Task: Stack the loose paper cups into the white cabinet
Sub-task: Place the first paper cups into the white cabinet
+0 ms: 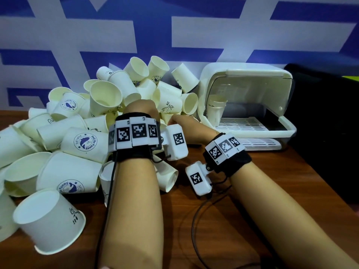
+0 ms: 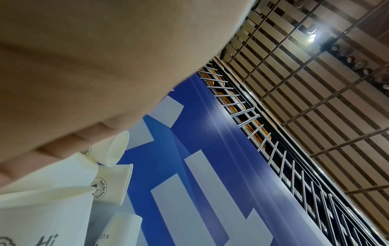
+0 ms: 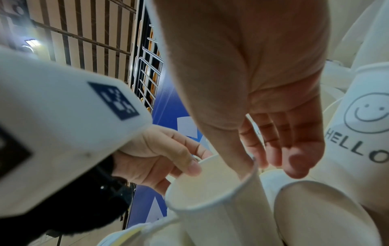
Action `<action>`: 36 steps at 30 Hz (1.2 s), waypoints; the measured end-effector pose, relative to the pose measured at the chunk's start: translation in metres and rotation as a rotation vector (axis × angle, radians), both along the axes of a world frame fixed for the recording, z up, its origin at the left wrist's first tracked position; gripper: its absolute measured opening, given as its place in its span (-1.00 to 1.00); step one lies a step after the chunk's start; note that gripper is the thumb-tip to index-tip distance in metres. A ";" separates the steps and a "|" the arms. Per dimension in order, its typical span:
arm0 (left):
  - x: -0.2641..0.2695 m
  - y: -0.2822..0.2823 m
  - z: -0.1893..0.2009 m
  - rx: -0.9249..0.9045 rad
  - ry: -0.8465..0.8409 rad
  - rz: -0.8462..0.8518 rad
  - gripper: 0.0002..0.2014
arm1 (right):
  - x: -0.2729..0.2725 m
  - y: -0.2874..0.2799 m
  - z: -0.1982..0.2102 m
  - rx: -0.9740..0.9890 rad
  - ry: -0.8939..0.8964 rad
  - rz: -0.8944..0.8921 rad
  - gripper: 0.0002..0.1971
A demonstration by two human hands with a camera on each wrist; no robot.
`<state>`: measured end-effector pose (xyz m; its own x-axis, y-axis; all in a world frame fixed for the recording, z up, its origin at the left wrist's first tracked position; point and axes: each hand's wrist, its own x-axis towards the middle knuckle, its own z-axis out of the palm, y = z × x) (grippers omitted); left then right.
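The left hand (image 3: 160, 154) grips an upright cup (image 3: 212, 199) at the pile (image 1: 81, 133); the right hand (image 3: 280, 129), seemingly open, hooks its rim. The white cabinet (image 1: 246, 105) stands right of the pile, nearer the right hand.

From the head view, my left hand (image 1: 142, 106) is mostly buried in the heap of paper cups (image 1: 93, 117), so its fingers are out of sight there, and my right hand (image 1: 184, 123) disappears behind the left wrist camera block (image 1: 177, 141). The heap runs off the left edge, so I cannot count it. The cups inside the white cabinet (image 1: 246, 105) sit behind its clear lid, hazy, their number unclear. In the left wrist view my own skin fills most of the picture, blurred. In the right wrist view the camera block hides part of my left hand, and the nearest cup rim (image 3: 212, 188) is soft.
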<state>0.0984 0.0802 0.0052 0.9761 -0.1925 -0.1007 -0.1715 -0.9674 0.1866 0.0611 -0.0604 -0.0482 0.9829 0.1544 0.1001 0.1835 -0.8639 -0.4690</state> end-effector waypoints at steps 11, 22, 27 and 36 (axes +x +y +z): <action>-0.011 0.001 0.012 -0.314 -0.096 -0.050 -0.78 | -0.001 -0.011 0.014 0.188 -0.041 -0.054 -0.84; -0.032 -0.035 0.028 -0.787 -0.121 -0.161 -0.85 | -0.031 -0.060 0.067 0.512 -0.069 -0.122 -0.87; -0.038 -0.071 0.029 -0.944 -0.077 -0.208 -0.89 | -0.050 -0.096 0.098 0.439 -0.084 -0.226 -0.92; -0.028 -0.115 0.031 -0.984 -0.133 -0.245 -0.88 | -0.051 -0.139 0.095 0.544 -0.175 -0.237 -0.93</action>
<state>0.0706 -0.0344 0.0364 0.8905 -0.3275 0.3158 -0.4211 -0.3309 0.8445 0.0098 -0.1999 0.0468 0.9460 -0.1845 0.2665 0.1303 -0.5361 -0.8340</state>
